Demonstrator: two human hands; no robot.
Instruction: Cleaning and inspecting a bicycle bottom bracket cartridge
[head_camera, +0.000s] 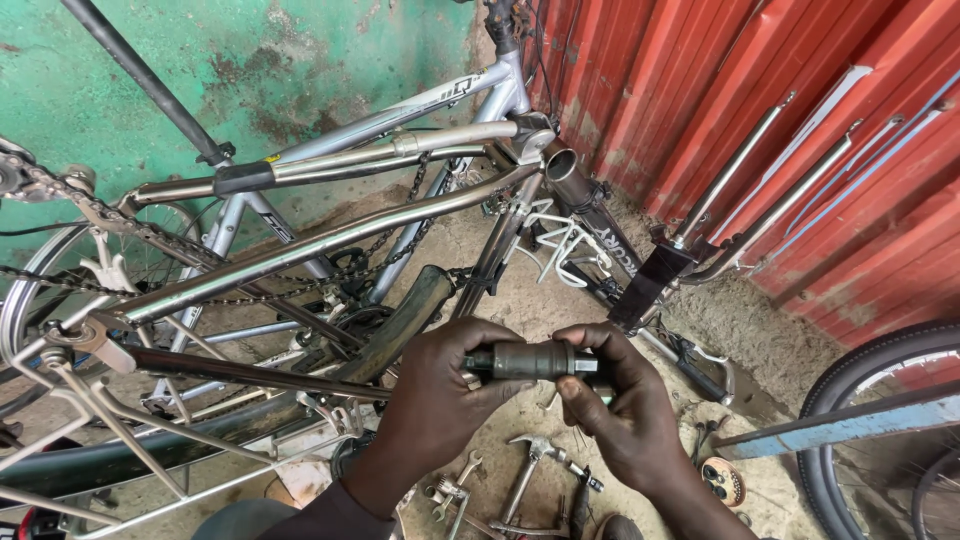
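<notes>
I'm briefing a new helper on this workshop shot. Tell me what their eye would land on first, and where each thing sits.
First, at centre, the left hand and right hand together grip a dark cylindrical metal part. Behind them, silver bicycle frames with a hanging chain fill the left. The red corrugated wall dominates the upper right, and a hammer lies among tools on the ground below.

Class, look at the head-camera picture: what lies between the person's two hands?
In the head view, a dark cylindrical bicycle part spans the gap, gripped at one end by the left hand and at the other by the right hand.
</notes>
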